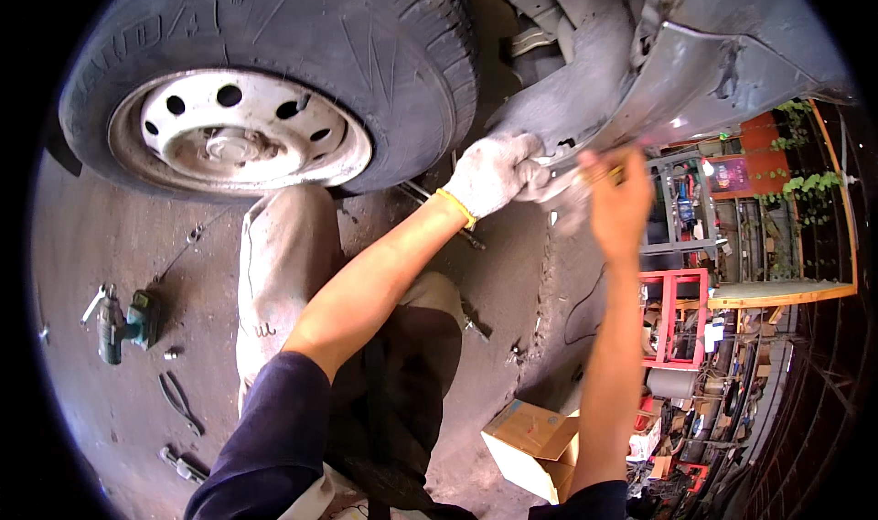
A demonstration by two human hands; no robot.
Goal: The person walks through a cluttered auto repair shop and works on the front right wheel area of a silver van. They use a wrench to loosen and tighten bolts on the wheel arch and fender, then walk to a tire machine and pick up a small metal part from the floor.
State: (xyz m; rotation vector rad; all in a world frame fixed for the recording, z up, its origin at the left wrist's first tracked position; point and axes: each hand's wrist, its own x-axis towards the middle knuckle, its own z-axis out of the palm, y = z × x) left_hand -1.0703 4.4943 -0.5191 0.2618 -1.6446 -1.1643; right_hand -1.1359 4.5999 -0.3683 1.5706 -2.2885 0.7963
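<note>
I have the vehicle's grey body panel [695, 72] just above both hands, its lower edge running down toward the gap between them. In that gap a pale, blurred thing [569, 202] shows; I can't make out what it is. My left hand [498, 174], in a white glove with a yellow cuff, has its fingers curled in beside it; I can't tell whether they grip it. My right hand [620, 195], bare and smeared by motion, is bent inward with a small yellow patch [617, 173] at the fingers; its hold I can't tell either.

Up and left of the gloved hand I see the tyre [402, 72] around a white wheel [233, 145]. Well to that hand's lower left, a power tool [111, 335] and pliers [176, 401] lie on the floor [229, 273]. Below the right hand sits a cardboard box [526, 428]; beyond it, rightward, a red frame [702, 323].
</note>
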